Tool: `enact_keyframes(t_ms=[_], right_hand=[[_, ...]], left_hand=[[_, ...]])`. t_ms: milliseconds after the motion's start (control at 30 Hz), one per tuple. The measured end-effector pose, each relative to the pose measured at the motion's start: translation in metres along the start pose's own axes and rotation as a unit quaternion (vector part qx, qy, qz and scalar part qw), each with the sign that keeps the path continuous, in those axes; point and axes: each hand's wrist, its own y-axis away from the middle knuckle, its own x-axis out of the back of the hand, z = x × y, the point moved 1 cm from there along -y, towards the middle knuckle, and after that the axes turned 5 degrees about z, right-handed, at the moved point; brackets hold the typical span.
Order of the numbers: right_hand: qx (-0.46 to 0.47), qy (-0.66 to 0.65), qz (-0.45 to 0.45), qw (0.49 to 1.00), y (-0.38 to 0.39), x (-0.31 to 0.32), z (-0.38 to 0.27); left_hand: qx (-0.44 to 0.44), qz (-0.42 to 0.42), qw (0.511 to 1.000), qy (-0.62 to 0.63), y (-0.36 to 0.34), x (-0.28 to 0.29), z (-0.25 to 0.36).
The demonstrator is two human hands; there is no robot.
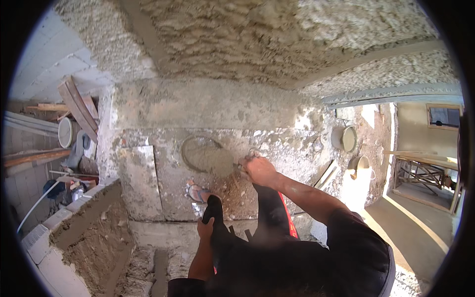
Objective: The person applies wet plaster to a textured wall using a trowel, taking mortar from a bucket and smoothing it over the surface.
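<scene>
My right hand (pixel 258 170) is closed beside a round tub (pixel 184 154) of wet grey mortar (pixel 205 156) on the floor. It grips what looks like a trowel (pixel 225 165), smeared with mortar and reaching over the tub's right side; its outline blends into the mix. My left hand (pixel 206 227) rests on my left knee, with nothing visible in it. Its fingers are partly hidden against the dark trousers. A sandalled foot (pixel 199 193) stands just in front of the tub.
Rough plastered wall (pixel 232 44) rises ahead. Buckets (pixel 349 139) stand at the right, near a wooden trestle (pixel 420 173). A low block wall (pixel 94 237) borders the near left. Planks (pixel 79 109) lean at the far left.
</scene>
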Motion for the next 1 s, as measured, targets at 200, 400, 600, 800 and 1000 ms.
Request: enact_keyframes(t_ms=[200,400,600,800,1000], right_hand=[[0.119,0.003,-0.025,0.993,0.131,0.259,-0.006],[0.151,-0.167,-0.25,0.942,0.118,0.409,0.088],[0.018,-0.176,0.127,0.976,0.058,0.579,0.22],[-0.031,-0.321,0.105,0.941,0.16,0.5,0.202],[-0.241,-0.425,0.01,0.872,0.213,0.176,0.203]], left_hand=[[0.149,0.061,0.977,0.141,0.07,-0.015,-0.023],[0.216,0.067,0.973,0.043,0.181,-0.079,-0.055],[0.173,0.082,0.96,0.202,0.191,-0.129,-0.025],[0.291,0.069,0.936,0.183,0.234,-0.125,-0.026],[0.232,0.094,0.957,0.148,0.115,-0.038,0.056]])
